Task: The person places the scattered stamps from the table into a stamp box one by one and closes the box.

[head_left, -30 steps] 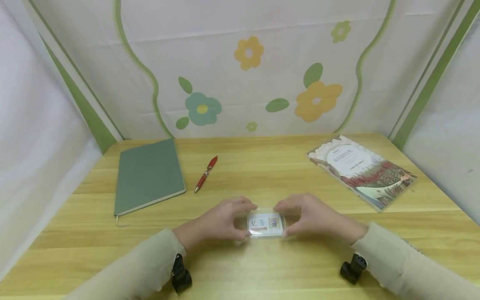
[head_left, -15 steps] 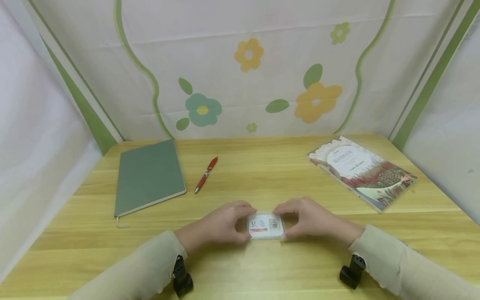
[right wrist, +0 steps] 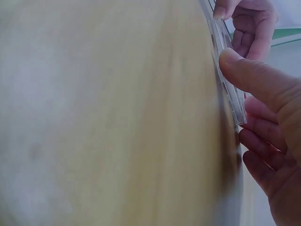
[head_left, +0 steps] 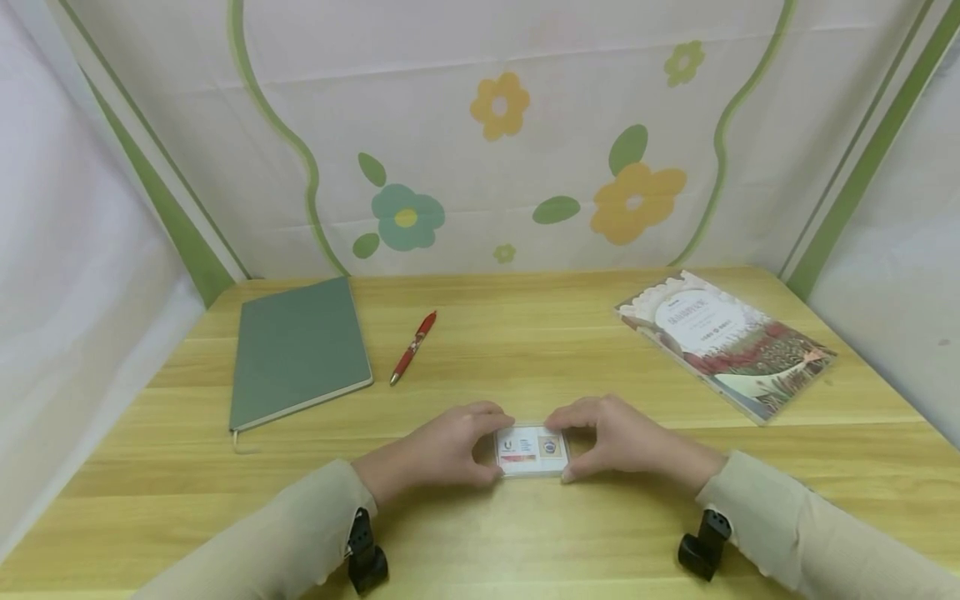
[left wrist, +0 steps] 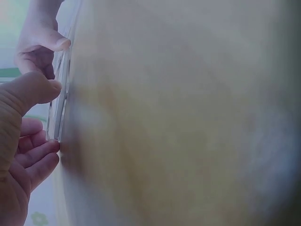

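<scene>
A small flat clear plastic case [head_left: 531,452] with a white printed card inside lies face up near the middle of the table. My left hand [head_left: 444,448] pinches its left end, thumb on the near edge and fingers at the far one. At the opposite end my right hand [head_left: 624,442] grips it the same way. From the left wrist, the case [left wrist: 62,106] shows edge-on as thin clear layers, close over the wood. The right wrist view has its edge [right wrist: 229,87] with my right thumb [right wrist: 254,77] against it; the other fingers curl behind.
Beyond my left hand lie a red pen [head_left: 412,348] and a green notebook [head_left: 298,352]. A booklet with a floral cover [head_left: 723,342] sits at the right back. The wooden table [head_left: 480,542] ends at a flower-printed curtain [head_left: 450,50].
A clear layer stuck out past the card's far and right sides a second ago; now the case's edges line up more closely. Both hands have stayed almost in place.
</scene>
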`<state>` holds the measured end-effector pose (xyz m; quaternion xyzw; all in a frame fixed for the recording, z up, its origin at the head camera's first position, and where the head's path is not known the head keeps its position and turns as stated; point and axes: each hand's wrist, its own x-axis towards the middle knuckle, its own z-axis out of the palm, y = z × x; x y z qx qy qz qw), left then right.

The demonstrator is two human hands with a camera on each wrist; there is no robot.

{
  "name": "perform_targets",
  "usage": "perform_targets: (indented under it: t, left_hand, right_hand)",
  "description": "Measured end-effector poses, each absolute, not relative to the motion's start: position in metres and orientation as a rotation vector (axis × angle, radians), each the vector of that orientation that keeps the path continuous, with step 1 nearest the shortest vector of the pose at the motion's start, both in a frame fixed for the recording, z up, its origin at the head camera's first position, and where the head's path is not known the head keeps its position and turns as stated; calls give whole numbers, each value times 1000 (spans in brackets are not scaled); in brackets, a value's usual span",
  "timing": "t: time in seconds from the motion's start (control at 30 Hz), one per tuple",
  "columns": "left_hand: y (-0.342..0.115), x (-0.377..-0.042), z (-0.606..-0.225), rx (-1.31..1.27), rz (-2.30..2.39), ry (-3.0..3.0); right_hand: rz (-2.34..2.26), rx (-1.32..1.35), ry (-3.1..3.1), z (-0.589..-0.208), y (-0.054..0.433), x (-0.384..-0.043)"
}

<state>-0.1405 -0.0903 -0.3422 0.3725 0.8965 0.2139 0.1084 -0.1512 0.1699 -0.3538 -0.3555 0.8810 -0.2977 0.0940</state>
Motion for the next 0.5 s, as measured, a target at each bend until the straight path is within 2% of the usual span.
perform_targets:
  t: [0.5]
  left_hand:
    - [-88, -141, -345, 1085, 621, 2637]
  right_hand:
    - [-758, -1076, 2636, -349, 167, -148]
